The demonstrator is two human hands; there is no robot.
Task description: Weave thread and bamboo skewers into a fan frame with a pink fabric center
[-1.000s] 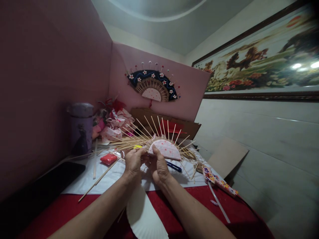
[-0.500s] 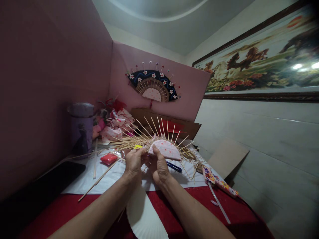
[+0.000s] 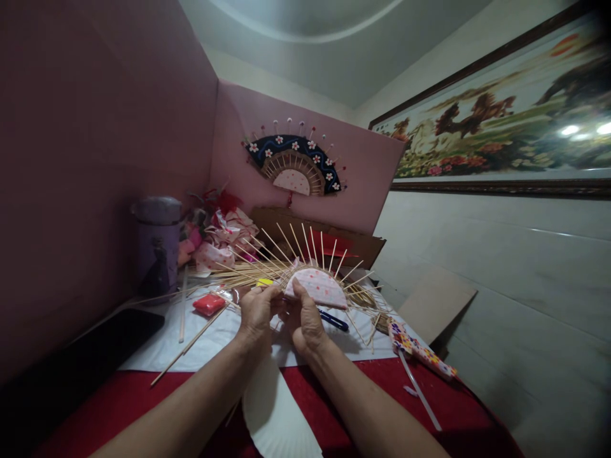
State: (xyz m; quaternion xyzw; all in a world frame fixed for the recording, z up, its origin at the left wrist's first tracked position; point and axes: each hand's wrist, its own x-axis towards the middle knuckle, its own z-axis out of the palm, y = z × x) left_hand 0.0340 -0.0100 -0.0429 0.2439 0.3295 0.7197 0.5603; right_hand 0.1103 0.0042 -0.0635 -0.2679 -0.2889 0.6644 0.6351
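Observation:
A half-round fan base (image 3: 324,287) covered in pink dotted cloth is held up over the table, with thin wooden sticks fanning out from its curved edge. My right hand (image 3: 305,321) grips its lower left part, thumb lying on the cloth face. At the left corner of the base my left hand (image 3: 258,312) pinches with closed fingers; its fingertips are partly hidden. Behind my right hand lies a dark blue utility knife (image 3: 334,320). A white pleated paper piece (image 3: 274,407) rests below my wrists.
A finished dark blue fan (image 3: 293,159) is mounted on the pink board. Left are a red packet (image 3: 209,304), loose sticks (image 3: 191,343), a lidded purple container (image 3: 156,248) and a dark flat object (image 3: 121,331). Patterned fabric (image 3: 420,350) and a clear glue stick (image 3: 420,391) lie right.
The view has shifted very slightly. Both hands and the fan base stay in nearly the same position.

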